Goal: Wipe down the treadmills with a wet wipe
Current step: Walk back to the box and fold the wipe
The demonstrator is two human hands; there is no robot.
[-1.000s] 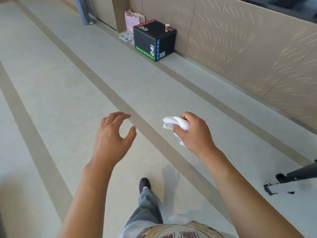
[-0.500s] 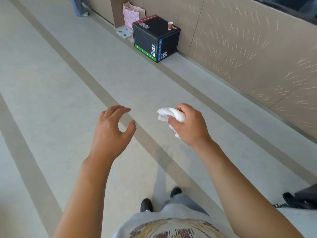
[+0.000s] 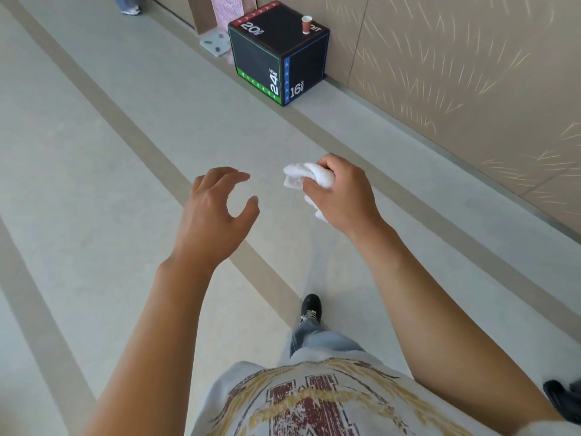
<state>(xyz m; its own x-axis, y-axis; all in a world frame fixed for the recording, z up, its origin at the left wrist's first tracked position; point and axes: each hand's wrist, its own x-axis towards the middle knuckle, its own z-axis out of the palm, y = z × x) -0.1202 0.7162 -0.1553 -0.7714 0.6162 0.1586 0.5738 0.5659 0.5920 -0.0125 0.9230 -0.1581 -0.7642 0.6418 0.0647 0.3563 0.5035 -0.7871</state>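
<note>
head view: right hand [image 3: 342,193] grips white wipe [image 3: 309,176]; box [image 3: 276,55] reads 20, 24, 16.

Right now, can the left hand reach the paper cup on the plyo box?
Probably not. The left hand hangs empty over open floor, and the paper cup stands on the plyo box far ahead by the wall. Nothing blocks the way; the person would have to walk closer.

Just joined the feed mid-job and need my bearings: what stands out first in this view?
The right hand, mid-frame, grips a crumpled white wet wipe, while the left hand beside it hangs loosely curled and holds nothing. Ahead, against the tan wall, sits a black plyo box marked 20, 24 and 16, with a small red paper cup standing on top. No treadmill is clearly visible.
</note>
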